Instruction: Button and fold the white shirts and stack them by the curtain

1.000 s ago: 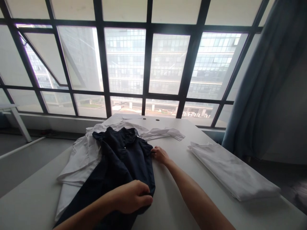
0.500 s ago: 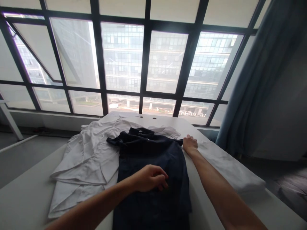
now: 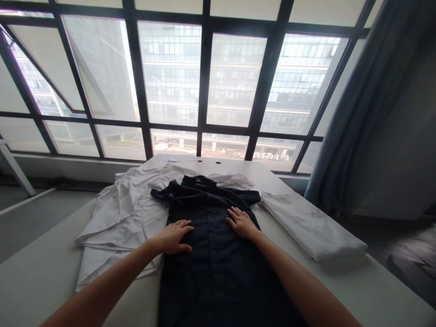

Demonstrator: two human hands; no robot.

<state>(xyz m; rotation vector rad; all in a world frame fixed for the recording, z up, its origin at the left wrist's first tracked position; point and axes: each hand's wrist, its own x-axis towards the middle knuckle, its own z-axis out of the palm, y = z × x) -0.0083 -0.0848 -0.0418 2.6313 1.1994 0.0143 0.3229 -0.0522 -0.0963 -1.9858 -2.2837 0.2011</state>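
Note:
A dark navy short-sleeved shirt (image 3: pixel 207 272) lies spread lengthwise on the white table (image 3: pixel 30 254), its collar at the far end and its lower part running out of view towards me. My left hand (image 3: pixel 175 237) rests on the shirt's left side, fingers spread. On the right side of its chest, my right hand (image 3: pixel 242 222) lies flat with the fingers stretched out. Neither hand grips the cloth. Beside the shirt on the left is a crumpled pile of white garments (image 3: pixel 126 213), partly under the shirt's left sleeve.
A folded white cloth (image 3: pixel 316 227) lies along the table's right side. Another white garment (image 3: pixel 235 180) shows behind the collar. Large windows (image 3: pixel 170 77) stand beyond the table, with a blue-grey curtain (image 3: pixel 354 122) to the right. A white metal frame (image 3: pixel 17 168) stands at the left.
My right hand has let go of the right sleeve and come back onto the shirt's chest. My left hand has moved left and opened flat. The shirt front looks smoother.

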